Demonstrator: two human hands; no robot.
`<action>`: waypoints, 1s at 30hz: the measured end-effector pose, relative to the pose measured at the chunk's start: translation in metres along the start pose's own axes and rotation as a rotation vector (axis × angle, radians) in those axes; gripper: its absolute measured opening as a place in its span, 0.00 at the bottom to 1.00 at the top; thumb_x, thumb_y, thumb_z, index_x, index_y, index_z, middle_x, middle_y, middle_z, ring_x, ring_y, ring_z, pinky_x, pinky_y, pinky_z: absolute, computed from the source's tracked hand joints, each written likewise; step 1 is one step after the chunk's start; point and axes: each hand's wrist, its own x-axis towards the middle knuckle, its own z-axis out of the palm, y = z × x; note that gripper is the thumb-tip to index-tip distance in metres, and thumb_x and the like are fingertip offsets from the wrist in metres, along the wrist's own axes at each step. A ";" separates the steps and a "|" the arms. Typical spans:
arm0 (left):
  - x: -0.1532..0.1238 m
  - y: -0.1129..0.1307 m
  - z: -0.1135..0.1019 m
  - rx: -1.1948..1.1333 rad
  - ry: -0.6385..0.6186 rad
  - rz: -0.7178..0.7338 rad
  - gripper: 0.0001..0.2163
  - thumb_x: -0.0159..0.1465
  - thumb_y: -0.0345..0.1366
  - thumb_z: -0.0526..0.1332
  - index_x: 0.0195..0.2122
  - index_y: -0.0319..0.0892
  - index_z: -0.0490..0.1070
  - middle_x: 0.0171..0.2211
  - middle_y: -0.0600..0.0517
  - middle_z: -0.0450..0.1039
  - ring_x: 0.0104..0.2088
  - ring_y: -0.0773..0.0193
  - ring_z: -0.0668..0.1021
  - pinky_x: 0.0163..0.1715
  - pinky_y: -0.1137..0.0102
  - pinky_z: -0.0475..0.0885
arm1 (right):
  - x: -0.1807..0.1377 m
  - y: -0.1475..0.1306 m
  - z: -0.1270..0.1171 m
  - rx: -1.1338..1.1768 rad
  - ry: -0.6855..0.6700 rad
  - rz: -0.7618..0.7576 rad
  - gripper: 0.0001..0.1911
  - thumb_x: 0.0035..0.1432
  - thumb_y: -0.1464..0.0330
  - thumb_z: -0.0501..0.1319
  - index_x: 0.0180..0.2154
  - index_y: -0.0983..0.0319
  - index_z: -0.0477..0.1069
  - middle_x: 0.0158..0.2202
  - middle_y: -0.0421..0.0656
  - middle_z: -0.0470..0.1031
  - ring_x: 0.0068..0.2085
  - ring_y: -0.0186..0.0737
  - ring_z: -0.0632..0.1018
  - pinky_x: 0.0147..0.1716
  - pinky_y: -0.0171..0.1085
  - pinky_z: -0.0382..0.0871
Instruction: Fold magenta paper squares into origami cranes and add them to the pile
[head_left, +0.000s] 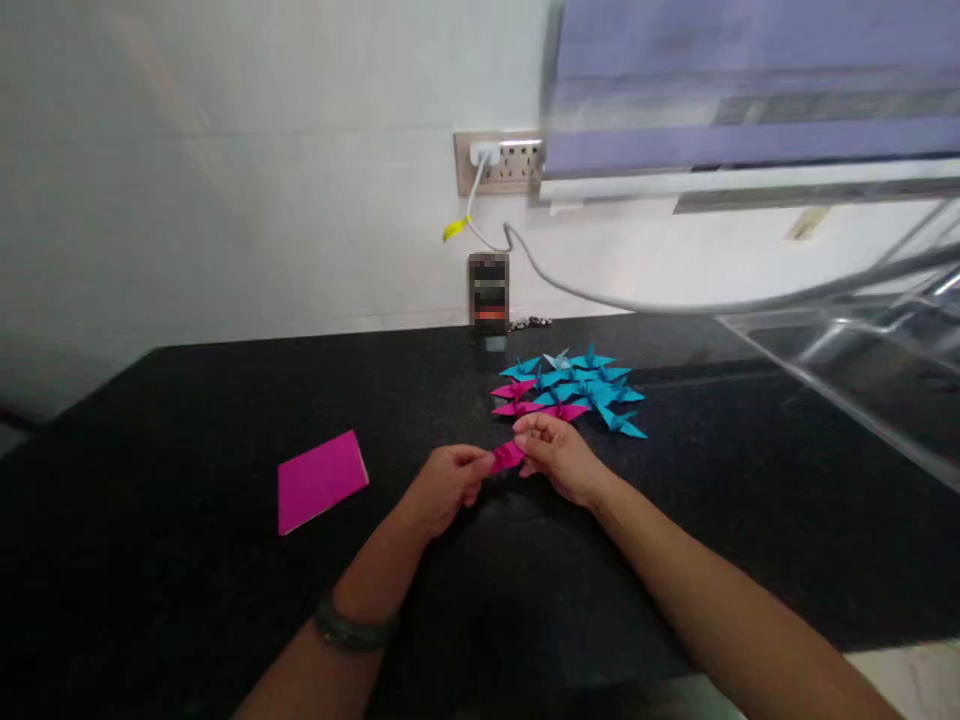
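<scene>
Both my hands meet over a black countertop (187, 600), pinching a small folded piece of pink paper (508, 456) between them. My left hand (448, 487) grips its left end with curled fingers; a dark band sits on that wrist. My right hand (559, 457) holds the right end with fingertips pressed together. Just beyond my right hand lies a cluster of folded paper cranes: several blue ones (592, 385) and a few pink ones (529, 400).
A stack of flat pink paper squares (319, 480) lies to the left. At the back wall stand a small dark device (489, 290) and a socket with a white plug (486, 155) and cable. A metal rack (862, 350) occupies the right.
</scene>
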 end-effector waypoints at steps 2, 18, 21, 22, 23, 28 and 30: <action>0.001 0.001 0.001 -0.041 -0.005 -0.014 0.16 0.43 0.44 0.68 0.23 0.36 0.67 0.12 0.62 0.54 0.13 0.78 0.56 0.14 0.76 0.47 | 0.001 0.000 0.000 0.007 0.013 0.007 0.16 0.40 0.66 0.68 0.31 0.63 0.65 0.20 0.31 0.65 0.17 0.22 0.66 0.18 0.28 0.69; 0.004 -0.002 0.000 -0.184 -0.036 -0.066 0.16 0.44 0.43 0.69 0.25 0.37 0.67 0.17 0.57 0.64 0.19 0.74 0.67 0.20 0.77 0.66 | 0.000 -0.002 0.000 0.034 0.062 0.098 0.18 0.37 0.66 0.69 0.30 0.63 0.65 0.16 0.30 0.63 0.16 0.23 0.64 0.18 0.29 0.69; 0.004 -0.001 0.000 -0.197 -0.041 -0.062 0.16 0.44 0.43 0.69 0.25 0.37 0.67 0.18 0.57 0.64 0.19 0.74 0.67 0.21 0.77 0.67 | 0.001 -0.002 0.000 0.042 0.068 0.105 0.17 0.36 0.67 0.69 0.30 0.63 0.65 0.16 0.30 0.63 0.16 0.23 0.63 0.18 0.30 0.69; 0.004 -0.001 0.000 -0.200 -0.042 -0.062 0.16 0.44 0.43 0.69 0.25 0.37 0.67 0.18 0.57 0.64 0.19 0.75 0.67 0.20 0.77 0.67 | 0.001 -0.002 0.000 0.042 0.070 0.106 0.17 0.36 0.67 0.69 0.30 0.63 0.65 0.16 0.30 0.63 0.16 0.23 0.63 0.18 0.30 0.69; 0.004 -0.001 0.000 -0.202 -0.041 -0.062 0.16 0.45 0.43 0.69 0.25 0.37 0.67 0.17 0.57 0.64 0.19 0.75 0.67 0.20 0.78 0.67 | 0.001 -0.002 0.000 0.041 0.072 0.106 0.17 0.36 0.67 0.69 0.29 0.63 0.65 0.15 0.30 0.63 0.16 0.23 0.63 0.18 0.30 0.69; 0.004 -0.001 0.002 -0.215 -0.025 -0.068 0.15 0.45 0.42 0.68 0.25 0.37 0.67 0.17 0.57 0.64 0.18 0.74 0.67 0.19 0.78 0.67 | 0.002 -0.002 0.000 0.040 0.095 0.107 0.17 0.35 0.67 0.69 0.29 0.63 0.65 0.15 0.30 0.63 0.17 0.23 0.63 0.17 0.30 0.69; 0.005 -0.001 0.001 -0.222 -0.010 -0.068 0.14 0.47 0.42 0.68 0.25 0.37 0.66 0.17 0.57 0.64 0.18 0.74 0.68 0.19 0.77 0.68 | 0.003 -0.003 -0.001 0.044 0.108 0.111 0.17 0.35 0.67 0.69 0.29 0.63 0.65 0.16 0.31 0.63 0.17 0.24 0.63 0.17 0.30 0.69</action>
